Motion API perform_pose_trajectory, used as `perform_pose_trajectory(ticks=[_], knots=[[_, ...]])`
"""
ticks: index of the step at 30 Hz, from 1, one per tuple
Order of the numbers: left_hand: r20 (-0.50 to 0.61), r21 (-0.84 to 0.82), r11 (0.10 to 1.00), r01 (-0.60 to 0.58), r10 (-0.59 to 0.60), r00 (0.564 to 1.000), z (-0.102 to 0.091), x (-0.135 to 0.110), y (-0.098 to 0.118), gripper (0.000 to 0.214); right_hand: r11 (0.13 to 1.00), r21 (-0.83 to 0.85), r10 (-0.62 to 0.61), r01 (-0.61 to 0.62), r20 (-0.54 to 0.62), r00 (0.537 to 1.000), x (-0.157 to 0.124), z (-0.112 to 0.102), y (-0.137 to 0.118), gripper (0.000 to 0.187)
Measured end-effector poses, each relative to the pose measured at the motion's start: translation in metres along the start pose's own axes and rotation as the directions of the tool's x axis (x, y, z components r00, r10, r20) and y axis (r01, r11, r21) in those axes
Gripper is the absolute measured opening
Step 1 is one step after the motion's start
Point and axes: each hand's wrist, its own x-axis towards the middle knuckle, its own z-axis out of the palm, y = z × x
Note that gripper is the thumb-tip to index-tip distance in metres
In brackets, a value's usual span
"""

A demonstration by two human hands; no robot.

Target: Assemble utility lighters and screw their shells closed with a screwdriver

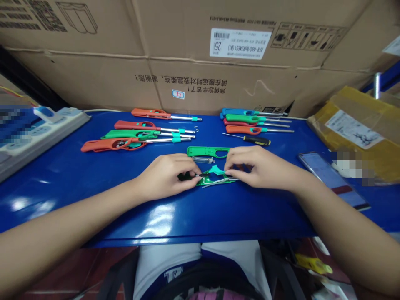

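An opened green lighter half (215, 178) lies on the blue table (93, 175) between my hands. My left hand (167, 175) pinches its left end, fingers closed. Fingers of my right hand (258, 166) are closed on its right end, over a thin white wire. Just behind lie the other green shell half (208, 151) and a small metal tube (203, 159).
Long-nosed lighters lie in two groups, orange and green at the left (137, 133), blue, green and red at the right (250, 121). A black-and-yellow screwdriver (250, 139), a phone (333, 179), a power strip (40, 129), cardboard boxes (187, 54) behind, a yellow parcel (353, 129).
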Motion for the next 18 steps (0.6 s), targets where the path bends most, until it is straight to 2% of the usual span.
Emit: perform_pose_trajectory(ticks=[6, 11, 18], knots=[[0.010, 0.013, 1.000, 0.010, -0.010, 1.000, 0.0013, -0.0006, -0.0015, 0.010, 0.999, -0.027, -0.013, 0.016, 0.107, 0.994, 0.0009, 0.0088, -0.0028, 0.012], [0.019, 0.023, 0.999, 0.037, -0.037, 0.999, 0.0007, -0.0009, -0.0004, 0.009, 0.998, 0.002, -0.059, 0.059, 0.107, 0.993, 0.0017, 0.0091, -0.0033, 0.014], [0.044, 0.051, 0.999, 0.019, -0.021, 0.999, -0.0022, -0.0015, 0.0018, 0.011, 1.000, 0.002, -0.012, 0.012, 0.107, 0.994, 0.0021, 0.0101, -0.0068, 0.014]])
